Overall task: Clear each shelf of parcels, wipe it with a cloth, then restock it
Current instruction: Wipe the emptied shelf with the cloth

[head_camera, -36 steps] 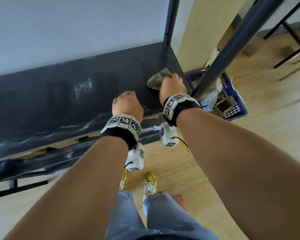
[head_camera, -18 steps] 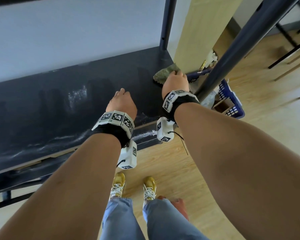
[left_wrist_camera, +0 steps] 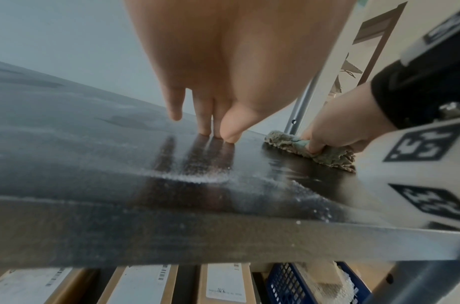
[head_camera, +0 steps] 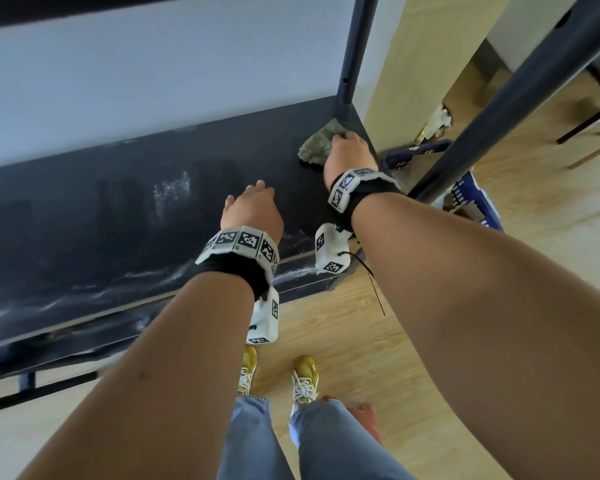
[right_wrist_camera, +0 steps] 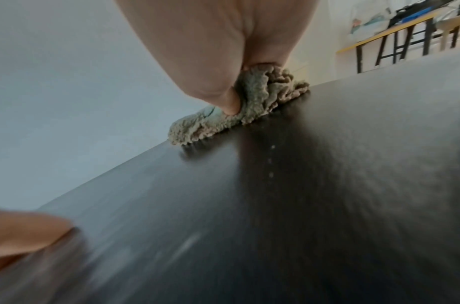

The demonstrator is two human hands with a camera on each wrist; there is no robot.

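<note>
The dark shelf board [head_camera: 84,216] carries no parcels and shows pale dust streaks near its front edge. My right hand [head_camera: 345,152] grips a crumpled grey-green cloth [head_camera: 314,145] and presses it on the board at the far right corner, by the rear post. The right wrist view shows my thumb dug into the cloth [right_wrist_camera: 252,102]. Left of it, my left hand [head_camera: 252,207] rests with straight fingertips [left_wrist_camera: 205,127] on the board and holds nothing. Several cardboard parcels [left_wrist_camera: 140,286] with white labels stand on the level below.
A blue plastic basket [head_camera: 478,202] with packaging sits on the wooden floor right of the shelf. Dark metal posts [head_camera: 499,109] frame the right end. A light wooden panel [head_camera: 423,53] stands behind the corner. My feet [head_camera: 278,375] are on the floor under the front edge.
My right hand has pushed the cloth back towards the far right corner. My left hand has slid further onto the board, its fingers now straighter.
</note>
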